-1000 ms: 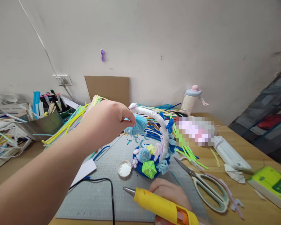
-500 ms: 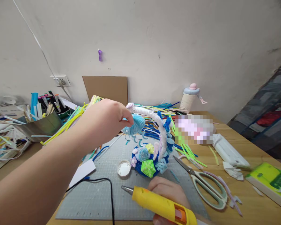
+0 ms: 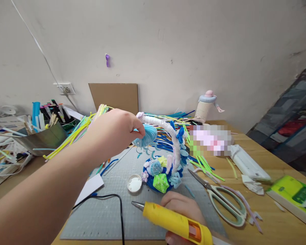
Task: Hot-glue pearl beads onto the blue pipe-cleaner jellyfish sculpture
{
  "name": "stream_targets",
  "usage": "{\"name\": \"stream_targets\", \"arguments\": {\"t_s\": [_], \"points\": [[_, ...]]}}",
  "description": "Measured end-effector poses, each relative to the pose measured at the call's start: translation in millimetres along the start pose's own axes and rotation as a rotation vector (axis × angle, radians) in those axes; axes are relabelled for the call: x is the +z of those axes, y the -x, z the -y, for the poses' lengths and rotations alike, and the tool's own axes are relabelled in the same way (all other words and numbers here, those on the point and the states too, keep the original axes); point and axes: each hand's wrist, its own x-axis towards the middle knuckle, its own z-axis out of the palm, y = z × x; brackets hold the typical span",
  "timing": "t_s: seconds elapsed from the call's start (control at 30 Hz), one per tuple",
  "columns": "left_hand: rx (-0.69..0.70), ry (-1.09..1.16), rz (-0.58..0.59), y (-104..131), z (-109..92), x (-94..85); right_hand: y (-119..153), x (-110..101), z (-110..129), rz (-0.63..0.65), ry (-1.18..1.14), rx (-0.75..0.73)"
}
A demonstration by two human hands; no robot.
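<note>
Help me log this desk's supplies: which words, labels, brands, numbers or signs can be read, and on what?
None can be read with certainty.
Bright green rectangular pack: marks on a dark green patch, too blurred to read.
White rectangular box at far left: faint print, too small and blurred.
Pink and white pixelated item: any print is masked.
Yellow plastic glue gun: no lettering I can make out.
</note>
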Motion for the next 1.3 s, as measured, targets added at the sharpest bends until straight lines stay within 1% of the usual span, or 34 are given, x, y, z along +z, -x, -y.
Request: {"name": "stream_targets", "arguments": {"t_s": [0.27,0.4,0.6,0.9,1.03,1.17,1.23,1.3], "points": [[0.011,-0.033,0.003,0.4,-2.9,0.1,0.5,0.1,1.2,-0.003,-0.009,0.024],[-0.007,-0.047,0.012,0.2,-4.2,-0.5,-1.6,-1.3,2.6,0.003,0.0,0.008],[-0.037,-0.007,0.018,-0.1,-3.5,-0.5,-1.4,-2.3,1.1,0.013,0.0,0.006],[-0.043,-0.019,0.055,1.9,-1.7,-3.0,1.3,1.7,-2.6,-0.03,0.004,0.006],[0.003,-0.01,0.03,2.4,0.5,-2.3,1.5,1.3,-3.9,-0.018,-0.021,0.016],[0.041,0.044,0.012,5.0,3.0,-6.6,0.3,0.2,-2.2,-0.018,-0.013,-0.009],[0.033,0.108,-0.018,9.9,4.4,-7.8,0.1,-0.8,-0.4,-0.01,-0.004,-0.025],[-0.002,0.212,-0.088,17.8,6.9,-2.6,-0.3,-2.0,1.6,-0.018,0.004,-0.039]]}}
